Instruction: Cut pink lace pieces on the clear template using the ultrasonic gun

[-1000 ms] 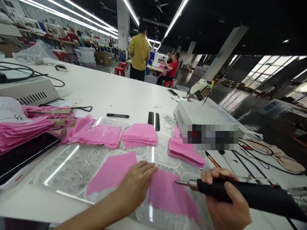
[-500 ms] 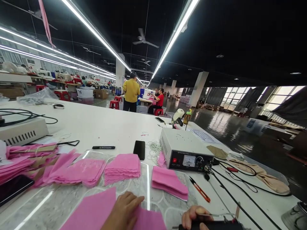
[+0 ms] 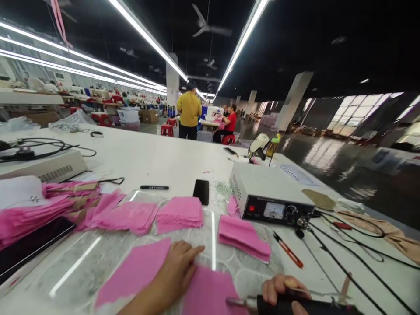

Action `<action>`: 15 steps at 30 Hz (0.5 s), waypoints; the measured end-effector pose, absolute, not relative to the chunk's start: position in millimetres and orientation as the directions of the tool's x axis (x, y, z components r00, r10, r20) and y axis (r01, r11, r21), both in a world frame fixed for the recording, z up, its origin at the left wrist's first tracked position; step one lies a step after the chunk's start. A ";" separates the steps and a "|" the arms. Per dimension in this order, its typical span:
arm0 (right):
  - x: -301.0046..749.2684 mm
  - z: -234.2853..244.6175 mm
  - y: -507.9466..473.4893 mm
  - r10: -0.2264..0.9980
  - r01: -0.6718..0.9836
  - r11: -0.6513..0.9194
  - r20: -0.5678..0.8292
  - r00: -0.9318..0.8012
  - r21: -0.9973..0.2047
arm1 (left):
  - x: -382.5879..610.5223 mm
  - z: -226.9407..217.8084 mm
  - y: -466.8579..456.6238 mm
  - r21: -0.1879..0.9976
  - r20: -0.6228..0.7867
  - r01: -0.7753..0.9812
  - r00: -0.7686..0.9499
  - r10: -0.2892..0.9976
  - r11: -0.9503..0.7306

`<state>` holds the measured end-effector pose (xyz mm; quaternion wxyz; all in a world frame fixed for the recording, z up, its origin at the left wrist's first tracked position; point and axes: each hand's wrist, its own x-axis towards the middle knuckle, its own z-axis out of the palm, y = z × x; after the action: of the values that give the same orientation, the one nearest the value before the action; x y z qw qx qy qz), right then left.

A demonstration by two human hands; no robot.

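My left hand (image 3: pixel 177 271) lies flat, fingers stretched out, on a pink fabric piece (image 3: pixel 138 271) spread over a clear plastic sheet (image 3: pixel 82 262) on the white table. My right hand (image 3: pixel 282 291) is wrapped round a black hand tool (image 3: pixel 295 305) with a metal tip pointing left at the pink fabric, low at the frame's bottom edge. Stacks of pink fabric (image 3: pixel 179 213) lie just beyond, with another stack of pink fabric (image 3: pixel 243 236) to the right.
A white control box with a dial (image 3: pixel 271 197) stands right of centre with black cables (image 3: pixel 344 258) trailing off it. A black phone (image 3: pixel 201 191), a marker pen (image 3: pixel 154 187), orange snips (image 3: pixel 288 250) and a pink bundle (image 3: pixel 33 210) lie around. People work at far tables.
The view tilted up and then slightly back down and to the right. My left hand stays on the pink fabric; my right hand still holds the tool, now near the bottom edge.
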<state>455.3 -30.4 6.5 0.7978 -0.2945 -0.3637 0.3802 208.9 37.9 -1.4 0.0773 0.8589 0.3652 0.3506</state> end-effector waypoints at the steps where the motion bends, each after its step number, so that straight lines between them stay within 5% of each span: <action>1: 452.6 11.8 -38.1 0.858 -0.418 0.452 0.254 0.447 -0.788 | 208.0 3.3 37.2 0.393 0.522 0.597 0.481 0.704 -0.699; 8: 450.2 38.8 -54.8 0.853 -0.434 0.367 0.110 0.511 -0.823 | 195.6 11.1 37.9 0.495 0.385 0.666 0.408 0.828 -0.558; 15: 452.5 44.6 -52.2 0.730 -0.355 0.488 0.149 0.667 -0.798 | 212.0 30.1 6.8 0.380 0.437 0.460 0.675 0.594 -0.802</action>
<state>452.5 -52.2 44.6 0.8275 -0.3859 -0.2431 0.3276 212.0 6.8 30.1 0.1201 0.9072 0.2906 0.2795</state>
